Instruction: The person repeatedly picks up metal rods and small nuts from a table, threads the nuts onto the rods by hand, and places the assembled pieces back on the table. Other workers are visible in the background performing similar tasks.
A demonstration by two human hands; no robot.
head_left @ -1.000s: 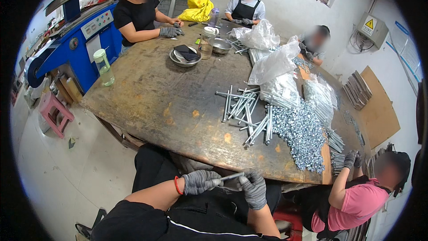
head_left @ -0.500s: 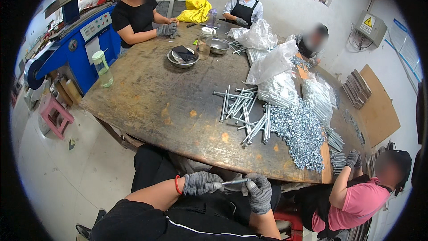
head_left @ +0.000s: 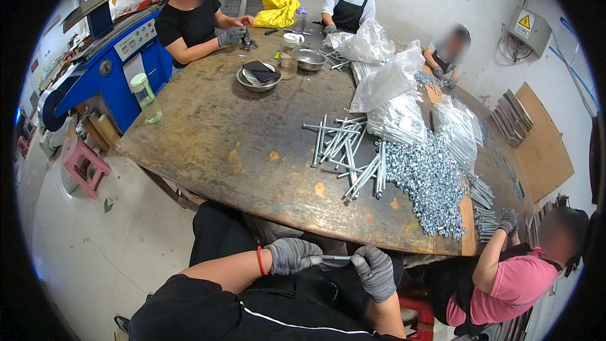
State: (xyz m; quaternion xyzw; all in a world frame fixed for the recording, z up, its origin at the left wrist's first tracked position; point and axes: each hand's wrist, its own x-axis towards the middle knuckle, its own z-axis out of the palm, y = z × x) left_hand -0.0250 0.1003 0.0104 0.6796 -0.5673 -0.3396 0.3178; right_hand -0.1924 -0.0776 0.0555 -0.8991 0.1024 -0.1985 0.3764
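Note:
Low in front of the table's near edge, I hold a long silver bolt (head_left: 336, 257) roughly level between both gloved hands. My left hand (head_left: 295, 256), in a grey knitted glove, is closed around the left end. The gloved fingers of my right hand (head_left: 376, 273) are closed at the other end; whether a nut sits there is hidden by them. On the table beyond lies a loose pile of long bolts (head_left: 346, 142), next to a large heap of small silver nuts (head_left: 429, 186).
Bagged bolts (head_left: 396, 120) stand behind the nuts. Metal bowls (head_left: 257, 85), a clear jar (head_left: 288, 66), a green-lidded bottle (head_left: 146, 100) and a yellow bag (head_left: 276, 10) sit farther back on the wooden table (head_left: 208, 145). Several co-workers sit around it; one in pink (head_left: 505, 284) is at right.
The bolt has gone from a slight tilt to nearly level, and less of it shows between my hands. Both hands have shifted slightly right in the picture. The far-left co-worker's hands have risen.

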